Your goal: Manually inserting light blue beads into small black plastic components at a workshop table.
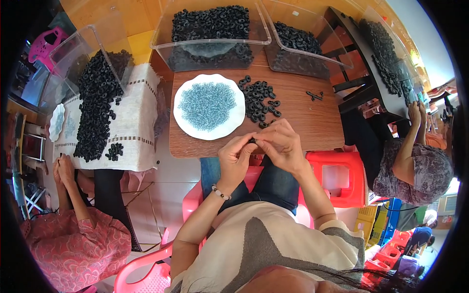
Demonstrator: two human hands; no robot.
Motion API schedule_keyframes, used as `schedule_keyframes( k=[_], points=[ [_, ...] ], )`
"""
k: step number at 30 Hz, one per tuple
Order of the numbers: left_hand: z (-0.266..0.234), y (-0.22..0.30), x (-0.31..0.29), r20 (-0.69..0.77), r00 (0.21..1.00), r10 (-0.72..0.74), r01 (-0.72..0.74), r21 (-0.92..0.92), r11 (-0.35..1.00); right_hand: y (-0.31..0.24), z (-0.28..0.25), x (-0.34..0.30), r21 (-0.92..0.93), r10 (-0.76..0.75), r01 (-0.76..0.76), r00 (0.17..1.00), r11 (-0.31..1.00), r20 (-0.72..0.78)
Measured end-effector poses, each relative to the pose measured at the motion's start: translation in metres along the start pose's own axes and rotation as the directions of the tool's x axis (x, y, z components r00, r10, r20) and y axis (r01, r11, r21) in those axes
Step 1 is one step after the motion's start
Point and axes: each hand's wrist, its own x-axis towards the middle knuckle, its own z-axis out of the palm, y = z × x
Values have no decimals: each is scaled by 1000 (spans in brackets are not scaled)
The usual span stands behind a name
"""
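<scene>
My left hand (235,155) and my right hand (282,147) meet just in front of the table's near edge. Their fingertips pinch a small black ring-like part (252,140) between them; the fingers cover most of it. Beyond my hands, a loose pile of black ring-like parts (259,100) lies on the brown table (303,122). To its left sits a white scalloped plate (183,126) heaped with small clear blue-grey beads (207,105). A few dark stick-like pieces (314,95) rest at the table's right side.
Two clear bins (211,48) (312,57) of black parts stand along the table's far side. At left, a person works at a cloth-covered table (129,129) heaped with black parts. Another person sits at a table on the right. A red stool (337,158) stands beside my right arm.
</scene>
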Motion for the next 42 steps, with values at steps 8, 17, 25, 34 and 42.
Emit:
schedule_keyframes(
  k=[8,17,25,34,42],
  points=[
    [2,8,2,33,987,-158,160,-70,985,-6,-11,-4,-77,-23,29,997,997,74],
    [-1,6,2,92,982,-167,171,-40,984,76,-25,26,-252,204,-219,975,943,-85],
    [1,5,2,51,985,-167,168,-23,985,103,-17,45,-503,300,-257,954,825,5],
    [2,5,3,46,987,-151,151,3,989,97,-15,52,-443,362,-308,931,842,41],
    [2,8,3,-1,984,-177,176,-84,981,49,-26,35,402,547,-598,800,693,246]
  ],
)
